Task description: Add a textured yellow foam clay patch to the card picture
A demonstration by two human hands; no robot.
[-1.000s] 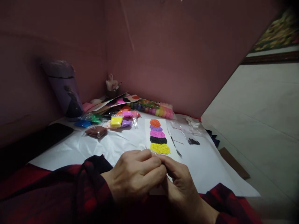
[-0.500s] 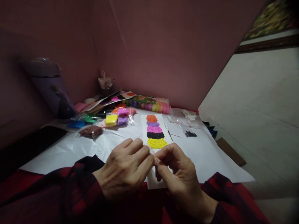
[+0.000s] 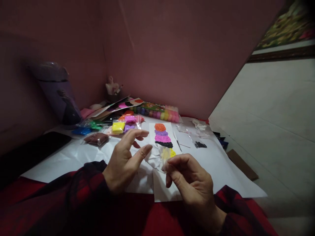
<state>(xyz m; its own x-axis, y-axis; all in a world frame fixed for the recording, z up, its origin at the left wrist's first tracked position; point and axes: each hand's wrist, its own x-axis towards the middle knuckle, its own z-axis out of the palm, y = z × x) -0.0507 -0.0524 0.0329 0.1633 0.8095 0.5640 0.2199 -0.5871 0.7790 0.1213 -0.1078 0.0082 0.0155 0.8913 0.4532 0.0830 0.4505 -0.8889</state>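
Note:
My right hand [image 3: 193,180] pinches the edge of a small clear plastic bag [image 3: 165,155] with something white in or behind it. My left hand [image 3: 125,160] is open to the left of the bag, thumb and fingers apart, with nothing in it. Beneath the bag lies a long white card [image 3: 163,193]. Textured bands of clay run down it: orange [image 3: 160,127], purple [image 3: 161,133], pink [image 3: 162,139], black [image 3: 164,144] and yellow [image 3: 172,152]. The bag hides part of the yellow band.
A thin pointed tool [image 3: 177,141] lies right of the card, near a bag with black clay [image 3: 200,144]. Several clay packets, among them yellow [image 3: 118,127] and brown [image 3: 96,139], sit at left. A tray of coloured clay [image 3: 159,111] stands behind; white paper [image 3: 221,177] covers the table.
My hands, together before, have parted. The left has let go, opened and moved up and left; the plastic bag now shows, held by the right.

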